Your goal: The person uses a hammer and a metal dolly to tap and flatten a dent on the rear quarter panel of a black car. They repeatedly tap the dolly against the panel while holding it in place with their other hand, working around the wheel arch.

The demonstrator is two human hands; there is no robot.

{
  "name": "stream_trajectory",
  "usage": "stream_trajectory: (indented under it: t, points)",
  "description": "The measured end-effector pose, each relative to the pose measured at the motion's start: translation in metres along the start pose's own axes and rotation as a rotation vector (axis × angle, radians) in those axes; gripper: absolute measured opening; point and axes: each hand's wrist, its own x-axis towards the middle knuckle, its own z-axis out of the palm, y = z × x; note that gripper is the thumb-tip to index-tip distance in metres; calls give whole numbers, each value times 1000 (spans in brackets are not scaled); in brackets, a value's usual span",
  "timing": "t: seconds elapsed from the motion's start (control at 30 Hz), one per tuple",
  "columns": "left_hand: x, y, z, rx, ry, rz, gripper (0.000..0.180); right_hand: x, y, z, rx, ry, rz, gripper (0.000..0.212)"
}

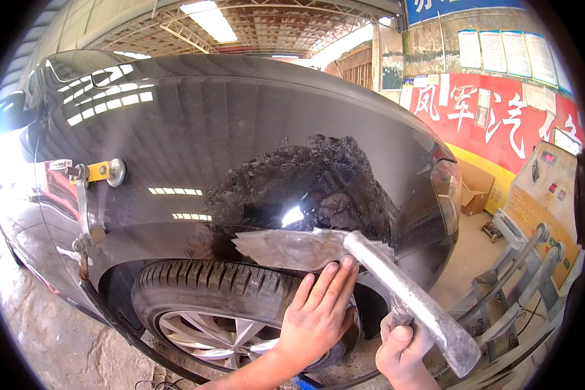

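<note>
Right grip [402,350], lower right of centre: clenching, thumb over fingers, around the short upright of a silver metal tool [417,296]. The tool's long round bar is slanting from the middle of the frame down toward the lower right; its upper end is overlapping a jagged-edged silver patch [289,249] at centre. From where I am standing I cannot tell whether bar and patch are touching.

Left grip [314,318], lower centre: holding nothing, fingers extending upward nearly straight and close together, fingertips resting at the patch's lower edge.

Beneath the patch, a tyre [214,278] is filling the lower left of centre, a spoked silver rim [205,328] showing inside it. Above, a rough black area [253,179] is spreading across the dark car panel [195,123], with glossy reflections in its middle.

Farther out: a yellow bracket [99,171] with a round metal disc is sitting against the bodywork at left; a control cabinet [536,208] is standing at right, a cardboard box [476,188] lying just beside it. A red banner [465,97] is hanging upper right.
</note>
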Motion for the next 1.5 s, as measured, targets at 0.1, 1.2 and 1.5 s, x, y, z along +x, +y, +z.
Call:
stream_trajectory:
  t: [0.1, 1.2, 1.5]
  points:
    - [0, 0, -1, 16, -1, -5, 71, 10, 6, 1, -109, -1, -116, 50]
    - [57, 4, -33, 44, 157, -105, 93, -4, 24, -19, 239, 145, 197, 56]
    - [22, 17, 11, 132, 112, 133, 69, -9, 24, -20, 188, 104, 127, 57]
